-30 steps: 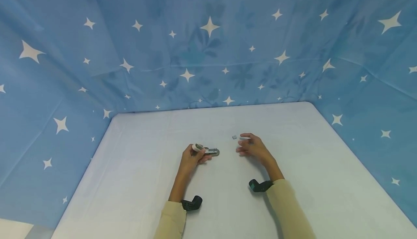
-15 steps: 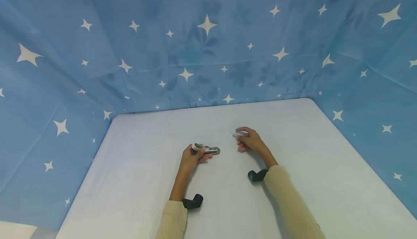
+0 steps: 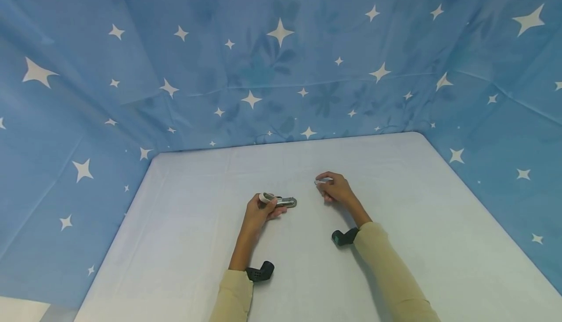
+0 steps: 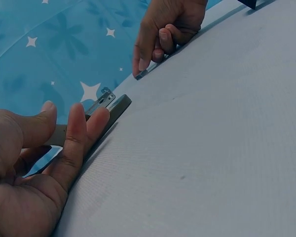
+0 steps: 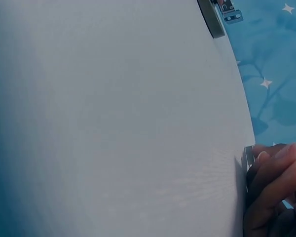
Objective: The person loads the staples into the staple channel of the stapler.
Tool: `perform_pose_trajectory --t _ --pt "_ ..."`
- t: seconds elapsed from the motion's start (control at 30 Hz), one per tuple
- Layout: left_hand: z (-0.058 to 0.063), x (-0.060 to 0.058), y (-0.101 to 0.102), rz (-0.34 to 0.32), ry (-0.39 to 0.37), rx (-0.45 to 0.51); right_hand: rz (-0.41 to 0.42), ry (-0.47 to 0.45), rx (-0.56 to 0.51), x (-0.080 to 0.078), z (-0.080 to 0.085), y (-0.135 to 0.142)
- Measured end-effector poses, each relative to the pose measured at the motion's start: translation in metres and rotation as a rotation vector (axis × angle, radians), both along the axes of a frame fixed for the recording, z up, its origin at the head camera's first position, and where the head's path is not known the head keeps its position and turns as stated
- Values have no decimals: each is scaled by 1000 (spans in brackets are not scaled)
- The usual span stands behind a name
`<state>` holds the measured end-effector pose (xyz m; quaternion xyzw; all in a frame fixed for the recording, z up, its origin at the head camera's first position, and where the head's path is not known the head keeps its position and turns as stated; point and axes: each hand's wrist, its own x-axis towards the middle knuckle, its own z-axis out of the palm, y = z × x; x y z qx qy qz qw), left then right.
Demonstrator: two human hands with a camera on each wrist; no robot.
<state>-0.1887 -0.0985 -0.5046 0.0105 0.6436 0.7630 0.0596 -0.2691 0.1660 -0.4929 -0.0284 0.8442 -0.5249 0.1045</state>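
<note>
Since a second ago your right hand (image 3: 335,189) has moved forward onto the small metal piece (image 3: 317,182) that lay loose on the counter (image 3: 417,244), and its fingers (image 5: 271,168) have curled from spread to a pinch on that piece. Your left hand (image 3: 259,210) has stayed put, fingers (image 4: 76,133) wrapped narrowly around the stapler (image 3: 284,202), pressing it flat on the counter with its metal end pointing toward your right hand.

The step in hand looks like picking up the small piece while the stapler is held steady. The next move probably calls for lifting the piece clear without letting it slip, then lining it up with the stapler's open metal end; that needs a firm pinch and a steady left hand.

The head view shows both hands well apart on the counter, but the piece is a mere speck there. The right wrist view shows the small metal piece (image 5: 247,158) edge-on against your fingertips, touching the counter. The left wrist view shows the stapler (image 4: 106,111) and its bright front end, which the head view blurs.
</note>
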Motion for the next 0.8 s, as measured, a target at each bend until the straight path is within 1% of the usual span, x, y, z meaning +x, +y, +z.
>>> perform_pose_trajectory --t 0.07,0.13,0.23,0.3,0.37,0.6,0.8 --pt "-1 0 -1 -9 35 2 -16 -7 -11 -1 -1 -1" --pt "-1 0 -1 -12 48 4 -30 -13 -8 -1 -2 -2" --pt "-1 0 -1 -5 23 11 -48 -19 -3 -2 -2 -4" --pt "1 0 -1 5 -11 13 -55 -21 2 -2 -1 -5" --pt "1 -1 0 9 -22 10 -62 -22 10 -2 1 -7" --pt "1 -2 1 16 -29 19 -80 31 49 -4 4 -10" --pt "1 -1 1 7 -17 13 -90 27 74 -4 1 -11"
